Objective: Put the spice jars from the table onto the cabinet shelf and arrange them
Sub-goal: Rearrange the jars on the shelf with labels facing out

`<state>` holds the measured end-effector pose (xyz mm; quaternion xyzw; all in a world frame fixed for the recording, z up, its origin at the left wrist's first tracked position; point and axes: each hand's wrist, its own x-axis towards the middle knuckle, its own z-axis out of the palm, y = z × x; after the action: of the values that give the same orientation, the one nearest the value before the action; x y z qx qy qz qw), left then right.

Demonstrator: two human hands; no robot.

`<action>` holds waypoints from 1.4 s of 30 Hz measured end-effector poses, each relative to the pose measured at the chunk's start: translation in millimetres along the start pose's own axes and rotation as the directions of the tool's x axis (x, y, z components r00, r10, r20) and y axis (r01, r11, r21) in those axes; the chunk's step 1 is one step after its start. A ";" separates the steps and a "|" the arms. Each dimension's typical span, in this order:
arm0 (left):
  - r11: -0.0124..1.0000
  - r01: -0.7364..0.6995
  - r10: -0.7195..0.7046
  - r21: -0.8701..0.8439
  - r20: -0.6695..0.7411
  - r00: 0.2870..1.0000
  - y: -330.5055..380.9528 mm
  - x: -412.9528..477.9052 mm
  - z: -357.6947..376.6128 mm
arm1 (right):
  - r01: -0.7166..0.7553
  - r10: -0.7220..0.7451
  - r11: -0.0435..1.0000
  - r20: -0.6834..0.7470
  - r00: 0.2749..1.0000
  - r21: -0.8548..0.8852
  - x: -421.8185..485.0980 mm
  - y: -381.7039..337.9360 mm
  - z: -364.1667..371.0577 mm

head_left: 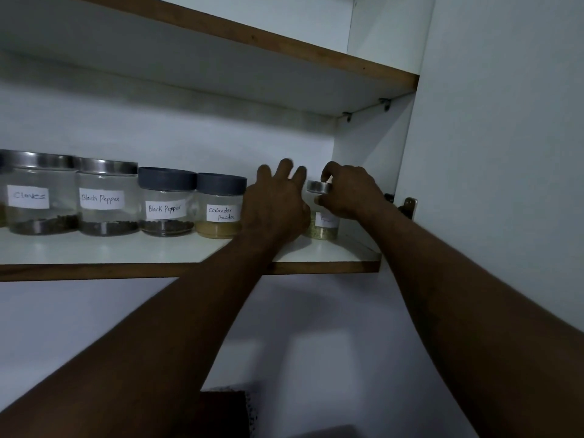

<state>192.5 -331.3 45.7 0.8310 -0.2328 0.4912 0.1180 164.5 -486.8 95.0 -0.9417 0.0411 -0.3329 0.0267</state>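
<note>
On the white cabinet shelf (132,249) stand several labelled jars in a row: cloves (38,194), a steel-lidded black pepper jar (106,197), a grey-lidded black pepper jar (166,202) and coriander powder (218,210). At the right end stands a small steel-lidded jar (320,229) with greenish spice and a partly hidden label. My right hand (347,192) grips this small jar at its lid and side. My left hand (278,200) is in front of the gap between the coriander jar and the small jar, fingers spread; whatever lies behind it is hidden.
The shelf above (252,42) hangs low over the jars. The cabinet's right wall (369,165) is close beside the small jar, and a door hinge (407,205) sticks out at the right. A brown object (221,412) shows at the bottom edge.
</note>
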 end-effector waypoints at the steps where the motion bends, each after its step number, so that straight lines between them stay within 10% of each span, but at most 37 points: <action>1: 0.998 -0.055 0.057 0.037 -0.040 0.998 2.2 0.1 -1.6 | 0.001 -0.001 1.000 0.002 1.000 0.012 0.7 0.2 -1.0; 42: 0.965 -0.189 0.170 0.180 0.115 0.979 13.0 29.5 39.1 | -0.034 0.037 0.999 0.141 0.989 -0.023 28.0 17.5 -1.6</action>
<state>227.8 -367.2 51.8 0.8373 -0.2646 0.4780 -0.0186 184.2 -506.9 112.4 -0.9622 0.0591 -0.2644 0.0257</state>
